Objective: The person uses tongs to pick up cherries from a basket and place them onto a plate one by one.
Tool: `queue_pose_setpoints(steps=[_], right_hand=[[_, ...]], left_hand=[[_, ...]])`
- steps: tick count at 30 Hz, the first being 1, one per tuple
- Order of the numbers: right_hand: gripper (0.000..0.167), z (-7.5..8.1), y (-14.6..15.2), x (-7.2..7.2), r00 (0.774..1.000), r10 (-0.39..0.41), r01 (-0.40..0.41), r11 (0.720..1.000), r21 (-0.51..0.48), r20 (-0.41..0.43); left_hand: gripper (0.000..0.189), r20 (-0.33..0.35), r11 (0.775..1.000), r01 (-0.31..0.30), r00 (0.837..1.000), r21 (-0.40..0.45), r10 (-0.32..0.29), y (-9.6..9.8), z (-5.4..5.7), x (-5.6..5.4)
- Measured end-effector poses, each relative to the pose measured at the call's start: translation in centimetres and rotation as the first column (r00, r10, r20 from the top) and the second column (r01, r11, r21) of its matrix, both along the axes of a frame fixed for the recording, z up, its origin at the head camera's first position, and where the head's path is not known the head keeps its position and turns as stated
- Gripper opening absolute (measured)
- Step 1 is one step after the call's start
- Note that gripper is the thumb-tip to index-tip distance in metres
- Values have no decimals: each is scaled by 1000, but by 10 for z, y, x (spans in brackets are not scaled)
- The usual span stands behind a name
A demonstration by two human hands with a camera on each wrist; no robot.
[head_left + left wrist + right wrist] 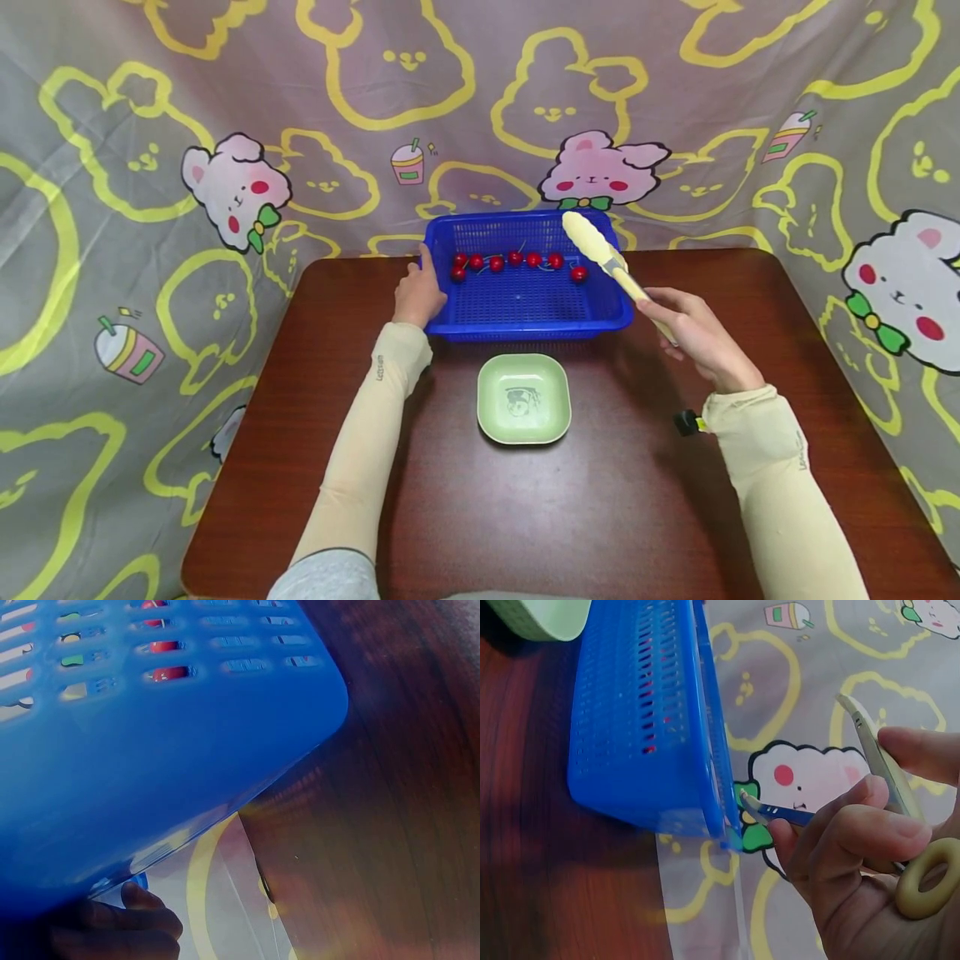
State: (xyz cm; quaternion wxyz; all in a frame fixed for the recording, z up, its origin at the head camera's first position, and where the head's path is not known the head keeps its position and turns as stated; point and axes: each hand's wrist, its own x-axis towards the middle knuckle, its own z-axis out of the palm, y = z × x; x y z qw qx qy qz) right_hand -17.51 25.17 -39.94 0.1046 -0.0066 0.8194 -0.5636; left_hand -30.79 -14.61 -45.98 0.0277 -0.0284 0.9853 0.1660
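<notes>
My left hand (419, 295) grips the left rim of a blue plastic basket (525, 326). In the left wrist view, its curled fingers (127, 930) show at the basket's rim, partly in shadow. Several red cherries (515, 258) with stems lie in a loose row along the basket's far side, one apart at the right. My right hand (697, 329) holds cream-coloured tongs (588, 239), thumb and fingers on the two arms. Their tips point up over the basket's right rim, above the cherries, and stand apart in the right wrist view. A ring (931, 879) sits at the tongs' end.
A pale green square dish (525, 435) with a panda picture stands just in front of the basket. Both are on a dark brown wooden table (300, 467). A patterned cloth (480, 67) hangs behind and at both sides. Something small and black (686, 422) shows by the right wrist.
</notes>
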Motion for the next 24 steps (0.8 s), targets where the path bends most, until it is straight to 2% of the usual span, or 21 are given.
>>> queue_pose_setpoints(steps=[24], right_hand=[[54,-3,-38,-28,991,65,-67,998,7,115]], left_hand=[[97,-8,1000,-4,1000,-22,4,1,-3,-3]])
